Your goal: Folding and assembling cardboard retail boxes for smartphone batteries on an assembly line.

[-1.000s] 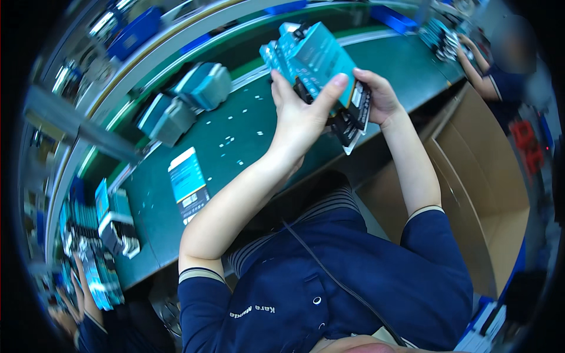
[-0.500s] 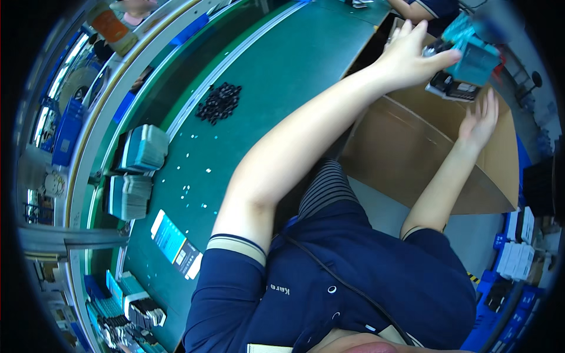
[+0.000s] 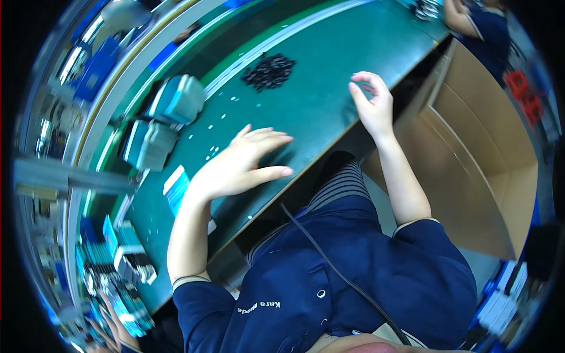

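Apparently between grasps: both hands empty above the counter (image 3: 329, 65).
Head view: the left hand (image 3: 235, 166) has fingers spread, thumb apart; the right hand (image 3: 376, 109) has them loosely curled, gap showing. The flat teal carton (image 3: 176, 189) lies on the counter behind the left fingertips, partly hidden by the left forearm (image 3: 189, 241); gripping it would call for drawing back.
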